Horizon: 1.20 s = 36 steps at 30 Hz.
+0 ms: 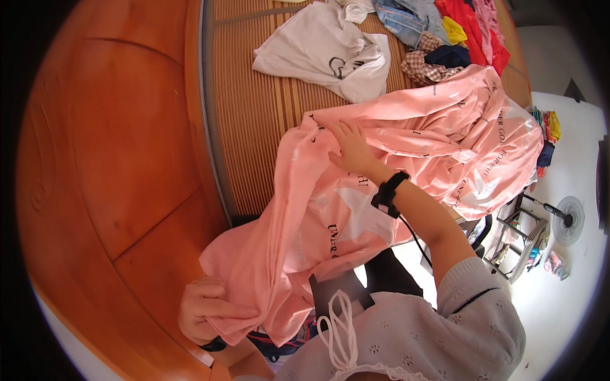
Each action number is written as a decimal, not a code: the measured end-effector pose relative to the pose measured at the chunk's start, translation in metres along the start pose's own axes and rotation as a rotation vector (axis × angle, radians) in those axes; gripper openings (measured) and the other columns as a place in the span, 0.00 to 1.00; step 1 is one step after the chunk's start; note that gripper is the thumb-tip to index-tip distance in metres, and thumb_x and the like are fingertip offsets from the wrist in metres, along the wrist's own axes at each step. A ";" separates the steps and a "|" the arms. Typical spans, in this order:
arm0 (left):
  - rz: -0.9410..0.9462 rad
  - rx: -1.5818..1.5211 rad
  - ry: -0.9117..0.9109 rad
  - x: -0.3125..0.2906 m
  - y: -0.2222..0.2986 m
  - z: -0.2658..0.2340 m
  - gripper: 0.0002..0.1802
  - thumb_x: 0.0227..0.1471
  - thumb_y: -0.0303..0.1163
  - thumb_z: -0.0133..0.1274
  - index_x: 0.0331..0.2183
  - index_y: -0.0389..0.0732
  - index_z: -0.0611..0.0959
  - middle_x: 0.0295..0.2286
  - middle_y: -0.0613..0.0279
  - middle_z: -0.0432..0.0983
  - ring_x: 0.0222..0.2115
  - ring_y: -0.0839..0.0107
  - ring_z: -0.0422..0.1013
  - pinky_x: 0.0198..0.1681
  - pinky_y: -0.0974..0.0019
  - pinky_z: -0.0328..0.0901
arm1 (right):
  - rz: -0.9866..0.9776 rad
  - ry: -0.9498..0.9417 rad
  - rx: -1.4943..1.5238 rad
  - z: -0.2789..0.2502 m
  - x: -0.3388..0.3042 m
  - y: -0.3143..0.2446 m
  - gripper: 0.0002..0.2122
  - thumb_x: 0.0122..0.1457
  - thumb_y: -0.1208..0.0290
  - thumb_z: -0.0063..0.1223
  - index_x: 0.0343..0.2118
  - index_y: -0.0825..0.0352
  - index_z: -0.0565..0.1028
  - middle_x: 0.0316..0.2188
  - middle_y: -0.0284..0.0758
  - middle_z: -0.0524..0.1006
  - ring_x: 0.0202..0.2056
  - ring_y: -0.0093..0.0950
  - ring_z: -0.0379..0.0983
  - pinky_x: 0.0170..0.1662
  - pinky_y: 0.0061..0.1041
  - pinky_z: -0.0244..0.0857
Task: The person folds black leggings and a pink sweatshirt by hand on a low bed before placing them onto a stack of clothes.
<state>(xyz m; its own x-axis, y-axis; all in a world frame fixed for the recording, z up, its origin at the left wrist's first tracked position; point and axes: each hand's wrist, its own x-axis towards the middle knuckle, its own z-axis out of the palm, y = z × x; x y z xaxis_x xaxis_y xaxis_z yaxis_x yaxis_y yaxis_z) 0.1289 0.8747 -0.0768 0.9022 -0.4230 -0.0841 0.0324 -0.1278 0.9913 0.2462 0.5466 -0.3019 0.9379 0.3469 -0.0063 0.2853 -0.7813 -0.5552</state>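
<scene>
A pink bed sheet (298, 184) with dark lettering and white star shapes runs from my lap up across the ribbed mat. Part of it is folded over itself, and the far right part lies bunched and wrinkled. Near the wooden headboard, my left hand (206, 308) pinches the sheet's near-left corner between thumb and fingers. My right hand (352, 149) rests on the sheet by its far folded edge, fingers spread and holding nothing. A black strap with a small device (389, 190) and a cable is around my right wrist.
Beyond the sheet lie a white T-shirt (330, 54), blue denim (410, 22), a checked cloth (426, 66) and red clothing (473, 32). An orange-brown wooden panel (127, 159) borders the ribbed mat (244, 136) on the left. At right are a fan (567, 220) and a rack (518, 244).
</scene>
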 end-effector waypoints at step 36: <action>0.130 -0.095 0.068 -0.037 -0.010 -0.006 0.10 0.32 0.30 0.60 0.26 0.43 0.86 0.10 0.74 0.54 0.10 0.78 0.54 0.14 0.73 0.45 | -0.203 -0.952 -0.084 0.026 -0.035 0.036 0.07 0.47 0.72 0.44 0.27 0.67 0.72 0.28 0.40 0.74 0.31 0.42 0.70 0.33 0.40 0.62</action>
<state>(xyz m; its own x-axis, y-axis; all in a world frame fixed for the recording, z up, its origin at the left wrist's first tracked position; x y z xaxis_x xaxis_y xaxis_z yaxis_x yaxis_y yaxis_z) 0.0975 0.8969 -0.0826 0.9283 -0.3686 0.0496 -0.0490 0.0110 0.9987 0.2187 0.5201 -0.3435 0.3282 0.7243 -0.6064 0.4715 -0.6818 -0.5593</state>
